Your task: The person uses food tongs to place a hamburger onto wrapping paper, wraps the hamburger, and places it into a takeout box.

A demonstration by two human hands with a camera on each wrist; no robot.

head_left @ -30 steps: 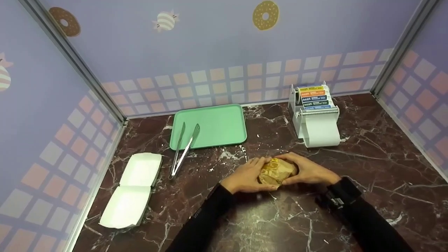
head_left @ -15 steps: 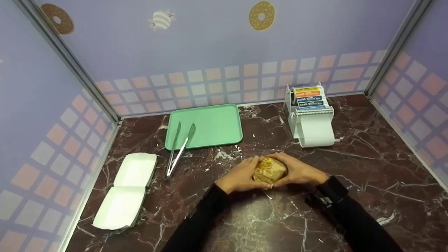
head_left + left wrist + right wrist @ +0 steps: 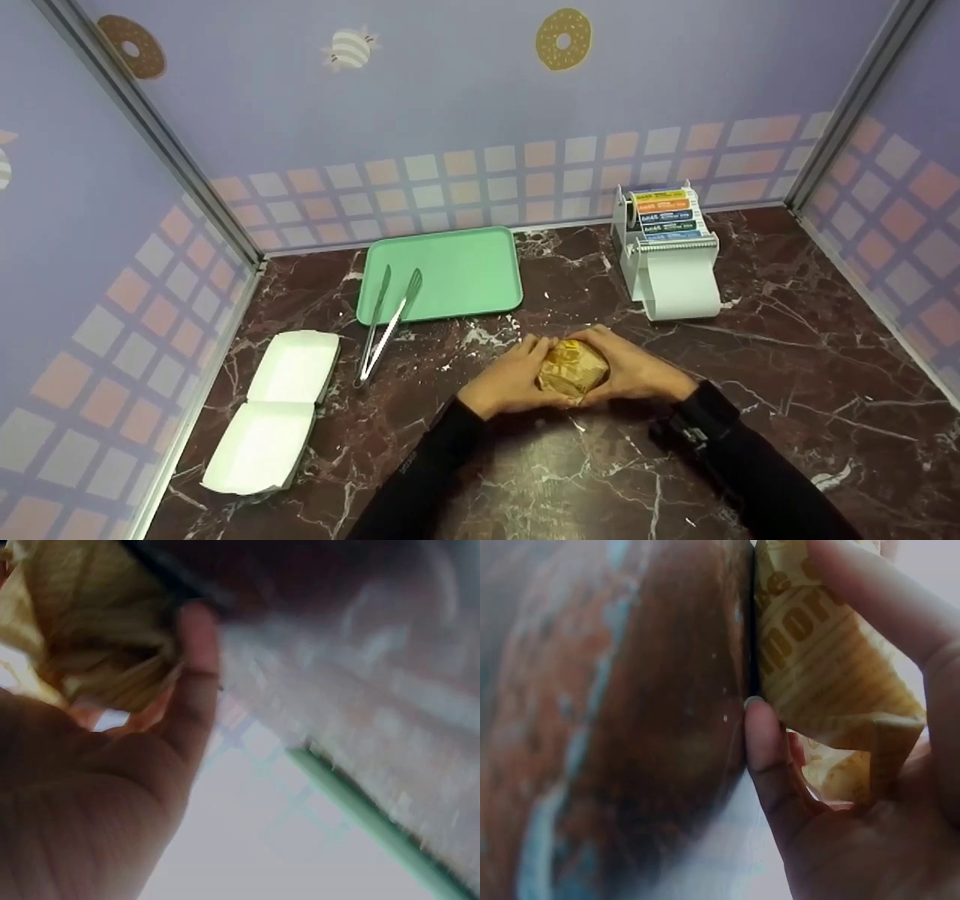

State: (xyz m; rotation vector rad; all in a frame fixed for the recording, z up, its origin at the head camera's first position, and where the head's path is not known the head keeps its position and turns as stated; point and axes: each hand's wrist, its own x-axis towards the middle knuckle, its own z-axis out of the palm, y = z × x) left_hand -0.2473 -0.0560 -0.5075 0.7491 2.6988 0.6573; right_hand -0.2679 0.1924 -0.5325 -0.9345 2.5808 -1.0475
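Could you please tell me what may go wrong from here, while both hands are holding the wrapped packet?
The packet could come unwrapped: in the right wrist view, a paper fold stands out beside the right hand.
It might also get squashed if both hands press harder, since they grip it from opposite sides.
The tongs lie partly off the tray, so the left hand could knock them if it swings left.

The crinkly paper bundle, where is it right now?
In the head view, the paper bundle is a little right of centre, below and right of the green tray, held between the left hand and right hand.
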